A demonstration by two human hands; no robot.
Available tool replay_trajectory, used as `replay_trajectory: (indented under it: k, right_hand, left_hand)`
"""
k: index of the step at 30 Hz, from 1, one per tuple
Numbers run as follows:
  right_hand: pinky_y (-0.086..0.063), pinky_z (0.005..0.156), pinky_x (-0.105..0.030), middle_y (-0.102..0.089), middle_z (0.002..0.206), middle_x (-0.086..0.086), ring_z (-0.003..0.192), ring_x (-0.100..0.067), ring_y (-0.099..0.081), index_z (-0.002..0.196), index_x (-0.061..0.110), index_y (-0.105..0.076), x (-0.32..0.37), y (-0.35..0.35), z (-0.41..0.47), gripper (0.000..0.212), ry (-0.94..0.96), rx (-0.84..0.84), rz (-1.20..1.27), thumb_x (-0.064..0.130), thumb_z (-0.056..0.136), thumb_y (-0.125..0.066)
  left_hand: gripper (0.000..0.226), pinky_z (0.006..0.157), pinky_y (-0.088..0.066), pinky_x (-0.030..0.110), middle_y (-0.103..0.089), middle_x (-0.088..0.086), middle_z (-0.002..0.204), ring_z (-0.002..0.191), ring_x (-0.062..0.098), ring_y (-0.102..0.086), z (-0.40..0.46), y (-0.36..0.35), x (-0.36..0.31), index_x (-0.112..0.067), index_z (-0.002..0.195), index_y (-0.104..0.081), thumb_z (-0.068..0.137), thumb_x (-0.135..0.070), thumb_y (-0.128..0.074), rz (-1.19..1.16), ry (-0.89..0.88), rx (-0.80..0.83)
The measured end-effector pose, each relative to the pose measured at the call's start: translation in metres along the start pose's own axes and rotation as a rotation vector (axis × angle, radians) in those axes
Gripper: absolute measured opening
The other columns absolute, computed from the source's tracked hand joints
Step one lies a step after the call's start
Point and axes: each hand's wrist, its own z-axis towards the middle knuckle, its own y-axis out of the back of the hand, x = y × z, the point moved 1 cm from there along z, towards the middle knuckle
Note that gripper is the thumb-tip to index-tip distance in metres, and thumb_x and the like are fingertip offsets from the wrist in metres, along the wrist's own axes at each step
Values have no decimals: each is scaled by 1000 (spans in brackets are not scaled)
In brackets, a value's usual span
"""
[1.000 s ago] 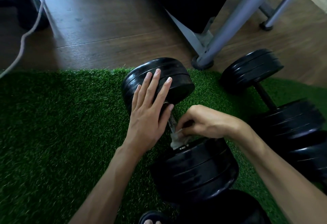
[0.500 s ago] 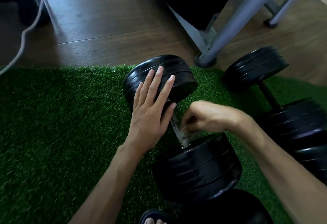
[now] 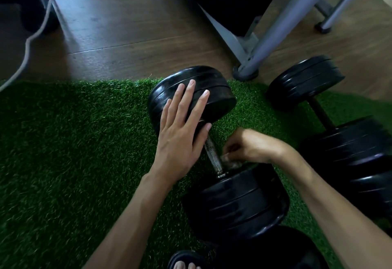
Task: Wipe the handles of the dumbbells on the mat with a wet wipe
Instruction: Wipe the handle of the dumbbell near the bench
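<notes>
We see the near dumbbell (image 3: pixel 214 152) lying on the green mat (image 3: pixel 74 152) at the centre of the view, its axis running from 11 o'clock to 5 o'clock. Our left hand (image 3: pixel 180 137) lies flat, fingers straight and slightly spread, pressing on the far weight stack (image 3: pixel 212 90) at 12 o'clock; it grips nothing. The metal handle (image 3: pixel 212 154) shows bare between that hand and the near weight stack (image 3: pixel 237 203) at 5 o'clock. Our right hand (image 3: pixel 250 147), at 3 o'clock of the handle, has its fingers curled and pinches a crumpled wet wipe (image 3: pixel 232 162) just beside the lower end of the handle, close above the near stack; whether the wipe touches the metal we cannot tell. A second dumbbell (image 3: pixel 322 113) lies at 2 o'clock, its far end over the mat's edge on the wooden floor (image 3: pixel 127 35). A grey frame leg (image 3: pixel 275 26) stands at 1 o'clock and a white cable (image 3: pixel 27 41) at 10 o'clock.
</notes>
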Motion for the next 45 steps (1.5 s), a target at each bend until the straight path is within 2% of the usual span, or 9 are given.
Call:
replay_trajectory:
  k: [8, 15, 19, 23, 26, 30, 33, 38, 45]
  right_hand:
    - [-42, 59, -7, -74, 75, 8, 60, 9, -62, 89, 9, -76, 5, 8, -6, 5, -17, 166, 209, 10, 92, -72]
    - [-52, 67, -20, -79, 82, -3, 69, -4, -67, 96, 10, -79, 9, 19, -20, 8, 39, 16, 324, 10, 90, -74]
    - [-53, 73, -28, -78, 88, -8, 78, -14, -70, 97, 9, -78, 18, 20, -27, 9, 178, -118, 479, 9, 88, -77]
    - [-56, 80, -39, -77, 91, -14, 87, -34, -73, 97, 3, -77, 17, 14, -31, 14, 249, -175, 618, 10, 85, -79]
    - [-57, 85, -39, -78, 93, -14, 91, -35, -74, 96, 2, -75, 7, 4, -30, 15, 202, -235, 677, 11, 84, -80]
    - [-62, 85, -39, -78, 93, -11, 94, -27, -75, 97, 3, -72, -3, -9, -26, 9, 77, -390, 756, 11, 92, -72]
    - [-63, 82, -36, -79, 93, -8, 93, -22, -75, 98, 7, -73, -3, -15, -23, 10, 28, -391, 760, 15, 95, -68]
    - [-62, 85, -42, -78, 92, -8, 91, -21, -75, 100, 9, -73, -6, -18, -20, 11, -18, -397, 763, 18, 96, -68]
    - [-62, 85, -41, -79, 93, -2, 89, -14, -75, 103, 15, -74, -3, -17, -18, 14, -59, -346, 706, 26, 95, -70]
  left_hand:
    - [59, 125, -5, 35, -17, 6, 166, 155, 21, -6, -1, 1, 0, -18, 156, -31, 102, -32, -52, -15, 3, -7]
    - [52, 122, -23, 48, -29, 16, 160, 152, 29, -21, -8, 5, 0, -11, 147, -47, 99, -21, -63, -89, -53, -48]
    - [28, 105, -43, 40, -57, 10, 130, 122, 25, -48, -34, 8, -6, -13, 120, -72, 94, -25, -70, -44, -84, -137]
    - [31, 95, -47, 33, -66, -3, 114, 110, 14, -56, -40, -4, -10, -14, 114, -72, 92, -35, -66, -331, 65, 148]
    - [14, 80, -51, 21, -72, -13, 95, 90, 2, -65, -40, -3, -9, -19, 100, -76, 91, -29, -71, -494, 248, 181]
    - [7, 55, -49, 15, -70, -15, 74, 64, -1, -64, -50, 4, -2, -27, 94, -77, 90, -30, -72, -320, 533, 288]
    - [8, 63, -58, 32, -74, -8, 76, 65, 7, -68, -54, -3, -3, -26, 95, -79, 90, -29, -73, -279, 616, 426]
    - [14, 47, -48, 21, -71, -4, 70, 60, 7, -64, -52, -1, 3, -23, 86, -78, 87, -37, -74, -169, 718, 457]
    - [7, 77, -55, 36, -78, 13, 89, 77, 24, -69, -50, -21, 0, -10, 91, -80, 86, -14, -76, -812, 854, 709]
